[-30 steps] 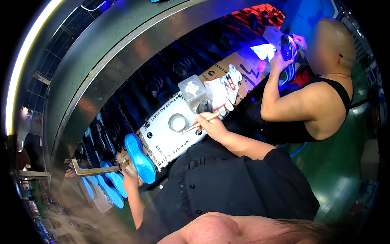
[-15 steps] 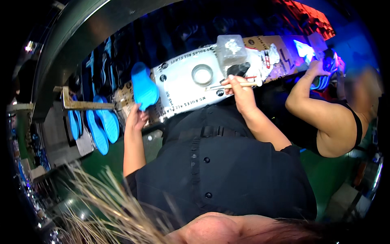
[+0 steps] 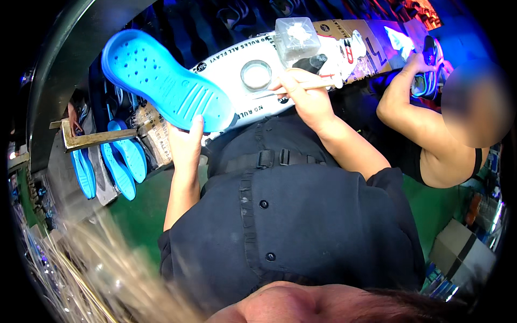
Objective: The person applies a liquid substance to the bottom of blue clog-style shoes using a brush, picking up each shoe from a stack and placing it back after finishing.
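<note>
My left hand (image 3: 186, 142) grips a bright blue shoe sole (image 3: 161, 86) by its heel end, thumb on the upper face. The sole is lifted toward me, its small holes and heel ridges facing up. In my right hand (image 3: 307, 99) is a brush (image 3: 326, 84) with a pale handle, its tip pointing left and low over the bench. Just beyond the brush tip stands a round dish (image 3: 243, 76) with pale contents. A clear plastic tub (image 3: 296, 48) holding something white is behind my right hand, beside a black object (image 3: 311, 63).
White printed sheeting (image 3: 218, 67) covers the bench, with cardboard (image 3: 344, 29) to its right. Several blue soles (image 3: 118, 171) rest at left near a wooden bracket (image 3: 99, 140); another person's hand (image 3: 73, 118) is there. At right a co-worker (image 3: 425, 126) handles a shoe (image 3: 428, 78).
My left hand has raised the blue sole toward me and tilted it to the left, so it looks much larger. The brush has shifted slightly left. A hand now shows at far left.
</note>
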### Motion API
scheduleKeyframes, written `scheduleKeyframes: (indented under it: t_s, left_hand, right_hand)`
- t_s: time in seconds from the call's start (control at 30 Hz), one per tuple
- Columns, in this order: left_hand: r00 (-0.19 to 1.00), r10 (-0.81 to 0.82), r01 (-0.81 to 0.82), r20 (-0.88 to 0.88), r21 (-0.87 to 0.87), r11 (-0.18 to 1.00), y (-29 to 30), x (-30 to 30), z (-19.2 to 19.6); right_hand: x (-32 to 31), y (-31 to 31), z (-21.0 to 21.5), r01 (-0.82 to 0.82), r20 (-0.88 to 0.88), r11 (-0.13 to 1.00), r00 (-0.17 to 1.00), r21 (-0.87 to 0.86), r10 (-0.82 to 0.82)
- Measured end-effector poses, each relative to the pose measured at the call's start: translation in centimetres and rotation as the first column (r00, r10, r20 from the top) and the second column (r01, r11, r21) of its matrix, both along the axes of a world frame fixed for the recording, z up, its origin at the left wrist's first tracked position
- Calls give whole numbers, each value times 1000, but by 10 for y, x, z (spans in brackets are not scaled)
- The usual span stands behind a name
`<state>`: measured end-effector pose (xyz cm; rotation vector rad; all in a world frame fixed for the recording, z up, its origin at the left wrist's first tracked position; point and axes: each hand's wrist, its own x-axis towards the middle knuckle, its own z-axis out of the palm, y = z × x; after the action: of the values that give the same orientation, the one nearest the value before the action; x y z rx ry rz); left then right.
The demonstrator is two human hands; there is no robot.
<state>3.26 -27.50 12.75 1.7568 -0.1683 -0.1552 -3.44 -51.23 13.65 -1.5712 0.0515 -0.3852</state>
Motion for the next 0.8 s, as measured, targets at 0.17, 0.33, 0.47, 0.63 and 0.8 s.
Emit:
scheduleKeyframes:
  t_s: [0.17,0.33,0.47,0.63,0.8]
  left_hand:
    - [973,-34,21,227,59,998,-10,0,5]
    - [964,-40,35,262,22,999,-13,-5,6]
    - [967,-41,38,253,17,999,-13,-3,7]
    - [962,-32,24,272,36,999,-9,-5,7]
    - [951,-59,45,303,54,998,-10,-4,5]
  right_hand:
    - [0,13,13,-57,134,943,985,-327,106]
    - [2,21,7,-25,280,894,945,-447,167]
    - [7,22,4,-39,270,856,941,-516,205]
    - [4,16,2,67,292,849,951,-524,105]
    - [7,22,4,22,302,865,941,-501,151]
